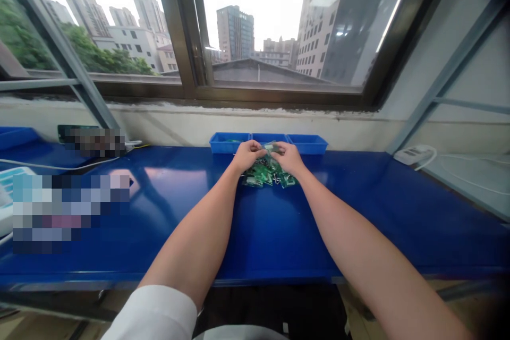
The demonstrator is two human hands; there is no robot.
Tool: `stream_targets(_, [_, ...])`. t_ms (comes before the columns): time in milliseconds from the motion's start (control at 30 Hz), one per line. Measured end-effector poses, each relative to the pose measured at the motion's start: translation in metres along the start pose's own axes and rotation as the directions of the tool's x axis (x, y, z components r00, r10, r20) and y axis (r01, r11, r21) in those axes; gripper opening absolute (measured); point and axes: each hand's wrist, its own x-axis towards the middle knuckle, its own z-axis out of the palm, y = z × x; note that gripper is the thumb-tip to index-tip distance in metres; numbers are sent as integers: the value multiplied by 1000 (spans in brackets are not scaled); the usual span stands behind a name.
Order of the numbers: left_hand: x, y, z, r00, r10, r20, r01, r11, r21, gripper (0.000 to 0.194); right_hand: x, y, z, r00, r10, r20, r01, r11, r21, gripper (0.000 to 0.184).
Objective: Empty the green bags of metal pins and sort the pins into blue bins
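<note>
Green pcs (261,172) lie by pinching hands (247,157) (both fwd).

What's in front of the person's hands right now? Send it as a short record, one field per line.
Left grip: fingers closed at one side of a small packet
Right grip: fingers closed at the packet's other side
Below hands: heap of green parts on the blue table
Behind heap: three blue bins in a row
Left bin: some green inside
Beyond bins: window
Table's left: partly pixelated, unreadable
</note>
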Motion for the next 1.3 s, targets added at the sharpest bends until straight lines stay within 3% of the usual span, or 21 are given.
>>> stream_targets(100, [-1,3,1,995,-8,-95,12,999,38,34,-2,-3,-3,996,35,-80,-41,995,-86,42])
stream_targets(167, [-3,5,0,978,31,-206,-11,995,98,45,-4,-4,-6,991,28,-131,-50,985,-165,40])
stream_targets(233, [-4,7,-2,934,100,-343,-32,980,198,48,-5,-4,-9,988,15,-156,-49,974,-220,36])
stream_targets(300, [-5,8,-5,881,157,-446,-9,948,317,34,-5,-1,-11,985,20,-169,-63,966,-251,33])
stream_targets(400, [-3,8,-10,837,210,-505,41,897,440,21,-4,5,-12,985,35,-171,-83,956,-281,31])
stream_targets(533, [0,8,-14,810,273,-519,29,865,501,34,-4,10,-12,985,49,-164,-99,945,-311,30])
stream_targets(767, [-3,9,-14,872,137,-469,129,861,491,73,-5,10,-13,987,104,-122,-141,922,-361,30])
stream_targets(900, [-5,8,-10,868,169,-467,128,833,539,65,-5,10,-12,990,129,-52,-138,871,-471,37])
stream_targets(1033, [-6,3,-5,932,193,-305,43,780,625,44,-7,4,-9,982,185,31,-126,775,-619,52])
stream_targets(1133, [-7,-2,-4,976,151,-159,-7,747,665,35,-9,-2,-7,969,236,70,-136,748,-649,59])
stream_targets(1300, [-8,-6,-2,999,-17,-39,39,718,695,45,-10,-7,-8,963,239,121,-109,762,-639,58])
